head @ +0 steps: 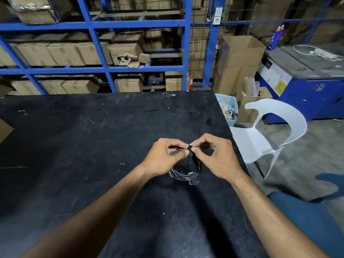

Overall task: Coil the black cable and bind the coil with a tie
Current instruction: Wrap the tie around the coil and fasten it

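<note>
The black cable (183,175) is wound into a small coil that hangs between my hands just above the black table (93,136). A metal-tipped plug (192,181) sticks out at the coil's lower edge. My left hand (163,158) pinches the coil's top strands between thumb and fingers. My right hand (216,157) pinches a short black tie (189,150) with a pale end, wrapped at the top of the coil beside the left thumb. My hands hide the upper part of the coil.
The table's right edge runs close beside my right hand, with a white plastic chair (264,135) past it. A blue bin (229,108) and cardboard boxes stand beyond the far right corner. Blue shelving (104,69) with cartons lines the back. A blue seat (305,220) sits at lower right.
</note>
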A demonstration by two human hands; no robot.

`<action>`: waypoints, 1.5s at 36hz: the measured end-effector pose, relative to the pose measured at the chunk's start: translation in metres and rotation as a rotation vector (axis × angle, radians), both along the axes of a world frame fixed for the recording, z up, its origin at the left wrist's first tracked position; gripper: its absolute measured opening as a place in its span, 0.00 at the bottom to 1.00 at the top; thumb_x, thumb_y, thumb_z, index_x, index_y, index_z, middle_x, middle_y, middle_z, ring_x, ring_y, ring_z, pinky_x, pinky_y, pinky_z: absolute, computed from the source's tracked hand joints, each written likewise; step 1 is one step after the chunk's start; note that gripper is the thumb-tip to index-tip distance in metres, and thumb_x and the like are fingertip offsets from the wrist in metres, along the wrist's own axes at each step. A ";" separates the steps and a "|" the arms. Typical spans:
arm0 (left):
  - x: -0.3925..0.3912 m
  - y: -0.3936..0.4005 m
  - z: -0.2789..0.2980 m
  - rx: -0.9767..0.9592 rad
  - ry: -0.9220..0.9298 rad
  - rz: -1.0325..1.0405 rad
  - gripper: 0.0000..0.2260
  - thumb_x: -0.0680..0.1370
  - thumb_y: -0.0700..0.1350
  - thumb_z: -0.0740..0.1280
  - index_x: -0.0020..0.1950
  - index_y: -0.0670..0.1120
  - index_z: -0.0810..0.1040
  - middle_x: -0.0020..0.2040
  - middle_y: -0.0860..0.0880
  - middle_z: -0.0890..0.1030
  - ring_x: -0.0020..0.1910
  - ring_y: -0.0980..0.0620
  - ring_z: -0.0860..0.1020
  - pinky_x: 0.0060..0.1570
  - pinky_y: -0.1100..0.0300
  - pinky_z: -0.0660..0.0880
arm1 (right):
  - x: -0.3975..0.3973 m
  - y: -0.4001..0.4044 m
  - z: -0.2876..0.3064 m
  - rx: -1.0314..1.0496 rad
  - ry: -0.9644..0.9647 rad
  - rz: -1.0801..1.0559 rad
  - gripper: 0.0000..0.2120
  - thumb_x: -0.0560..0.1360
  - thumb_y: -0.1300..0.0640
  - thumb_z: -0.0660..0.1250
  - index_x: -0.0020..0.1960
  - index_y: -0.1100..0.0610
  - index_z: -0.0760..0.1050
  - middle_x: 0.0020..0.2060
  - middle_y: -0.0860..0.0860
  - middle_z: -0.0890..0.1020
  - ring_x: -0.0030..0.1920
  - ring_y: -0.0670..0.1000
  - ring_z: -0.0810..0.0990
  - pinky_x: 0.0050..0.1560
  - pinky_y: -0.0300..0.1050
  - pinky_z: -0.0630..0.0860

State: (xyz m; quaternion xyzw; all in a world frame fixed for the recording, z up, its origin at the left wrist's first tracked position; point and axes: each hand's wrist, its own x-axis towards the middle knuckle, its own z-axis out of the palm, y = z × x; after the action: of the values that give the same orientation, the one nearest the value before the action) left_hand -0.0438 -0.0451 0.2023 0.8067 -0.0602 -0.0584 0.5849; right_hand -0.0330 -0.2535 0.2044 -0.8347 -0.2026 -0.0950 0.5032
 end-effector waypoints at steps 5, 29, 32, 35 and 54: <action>-0.005 -0.001 0.006 0.108 -0.105 0.006 0.06 0.78 0.40 0.75 0.52 0.49 0.88 0.48 0.52 0.90 0.51 0.55 0.87 0.60 0.58 0.81 | 0.001 0.002 0.003 0.001 0.004 -0.017 0.06 0.73 0.63 0.78 0.43 0.54 0.85 0.39 0.47 0.89 0.39 0.47 0.86 0.46 0.51 0.85; -0.004 -0.001 -0.002 -0.028 -0.058 0.108 0.15 0.73 0.47 0.77 0.53 0.55 0.74 0.44 0.51 0.89 0.46 0.52 0.87 0.55 0.48 0.80 | 0.007 0.007 0.004 0.136 0.147 -0.032 0.10 0.72 0.69 0.77 0.47 0.56 0.83 0.38 0.52 0.86 0.38 0.42 0.81 0.43 0.36 0.79; -0.003 0.000 0.000 -0.033 -0.053 0.092 0.15 0.73 0.45 0.78 0.53 0.54 0.74 0.44 0.51 0.89 0.46 0.50 0.87 0.54 0.49 0.81 | 0.011 0.003 0.006 0.211 0.292 0.034 0.13 0.71 0.69 0.78 0.50 0.55 0.85 0.40 0.52 0.88 0.40 0.45 0.84 0.47 0.39 0.82; -0.002 0.002 0.001 -0.039 -0.055 0.057 0.15 0.73 0.45 0.77 0.52 0.54 0.74 0.45 0.50 0.89 0.47 0.48 0.88 0.54 0.48 0.82 | 0.014 0.001 0.007 0.222 0.343 0.070 0.14 0.70 0.68 0.81 0.51 0.55 0.85 0.40 0.53 0.89 0.40 0.46 0.85 0.49 0.40 0.82; 0.000 0.020 -0.015 0.227 -0.016 -0.029 0.07 0.86 0.48 0.63 0.51 0.49 0.77 0.36 0.51 0.87 0.35 0.53 0.78 0.44 0.53 0.74 | 0.037 0.015 -0.001 0.253 0.351 -0.013 0.11 0.71 0.68 0.80 0.49 0.60 0.82 0.35 0.50 0.87 0.38 0.47 0.82 0.45 0.36 0.80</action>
State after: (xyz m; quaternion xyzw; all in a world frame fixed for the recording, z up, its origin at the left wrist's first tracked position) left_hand -0.0439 -0.0249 0.1875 0.8672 -0.0699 -0.0669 0.4885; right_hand 0.0038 -0.2382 0.2038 -0.7699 -0.0928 0.0239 0.6310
